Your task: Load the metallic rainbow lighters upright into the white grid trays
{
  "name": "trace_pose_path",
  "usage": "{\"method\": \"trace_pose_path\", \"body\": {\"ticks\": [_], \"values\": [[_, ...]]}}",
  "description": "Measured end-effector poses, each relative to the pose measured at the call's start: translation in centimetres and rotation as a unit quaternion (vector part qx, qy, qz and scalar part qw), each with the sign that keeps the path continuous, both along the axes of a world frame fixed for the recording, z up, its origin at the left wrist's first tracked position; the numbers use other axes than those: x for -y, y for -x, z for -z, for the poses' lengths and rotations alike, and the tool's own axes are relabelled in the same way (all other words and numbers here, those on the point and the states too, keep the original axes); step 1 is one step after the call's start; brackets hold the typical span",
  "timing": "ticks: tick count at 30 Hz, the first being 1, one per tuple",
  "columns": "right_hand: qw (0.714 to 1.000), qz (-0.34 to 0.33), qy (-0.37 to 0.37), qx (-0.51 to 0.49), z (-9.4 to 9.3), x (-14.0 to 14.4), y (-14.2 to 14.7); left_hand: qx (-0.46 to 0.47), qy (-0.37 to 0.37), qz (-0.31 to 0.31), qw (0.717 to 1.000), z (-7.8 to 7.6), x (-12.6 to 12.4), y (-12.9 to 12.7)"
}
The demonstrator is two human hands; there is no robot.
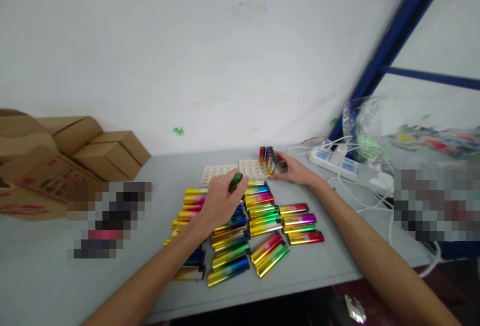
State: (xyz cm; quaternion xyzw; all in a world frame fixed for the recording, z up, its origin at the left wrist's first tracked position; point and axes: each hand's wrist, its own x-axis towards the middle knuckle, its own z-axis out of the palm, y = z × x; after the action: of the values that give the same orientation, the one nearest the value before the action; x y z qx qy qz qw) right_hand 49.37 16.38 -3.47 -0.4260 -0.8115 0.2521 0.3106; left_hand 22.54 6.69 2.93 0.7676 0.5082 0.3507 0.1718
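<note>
Green lighter (pixel 236 181) pinched in left hand (pixel 219 201), long axis tilted up-right twd white tray (pixel 225 171). Right hand (pixel 296 168) nearer tray, fingers clasping upright lighters (pixel 267 158).

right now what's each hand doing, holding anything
Left hand: closed on a green lighter.
Right hand: fingers on the upright lighters standing in the white tray; a full grip cannot be told.

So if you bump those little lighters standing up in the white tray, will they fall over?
Probably easily. The upright metallic lighters look tall and narrow, standing in the white dimpled tray. They also look glossy, so maybe slippery. The right hand touches them.
</note>
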Motion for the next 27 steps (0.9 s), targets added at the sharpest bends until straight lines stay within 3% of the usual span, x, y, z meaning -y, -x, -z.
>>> {"method": "trace_pose_path", "body": {"ticks": [4,7,10,13,20,27], "values": [[1.000,-0.003,0.004,-0.006,0.4,-0.3,-0.1,0.052,0.025,0.006,0.998,-0.1,-0.1,-0.3],[1.000,-0.001,0.004,-0.013,0.6,-0.5,-0.1,0.144,0.067,0.050,0.986,0.0,-0.9,-0.4],[1.000,-0.008,0.002,-0.021,0.6,-0.5,-0.1,0.226,0.116,0.098,0.962,0.2,-2.6,-0.5],[1.000,-0.011,-0.002,-0.021,0.4,-0.4,0.0,0.266,0.129,0.099,0.950,0.5,-5.1,-0.7],[1.000,-0.016,-0.007,-0.026,0.4,-0.5,0.0,0.202,0.031,0.075,0.976,1.6,-10.7,-2.4],[0.999,-0.024,-0.019,-0.026,0.6,-0.7,-0.1,0.091,-0.021,0.103,0.990,2.2,-11.9,-3.8]]}}
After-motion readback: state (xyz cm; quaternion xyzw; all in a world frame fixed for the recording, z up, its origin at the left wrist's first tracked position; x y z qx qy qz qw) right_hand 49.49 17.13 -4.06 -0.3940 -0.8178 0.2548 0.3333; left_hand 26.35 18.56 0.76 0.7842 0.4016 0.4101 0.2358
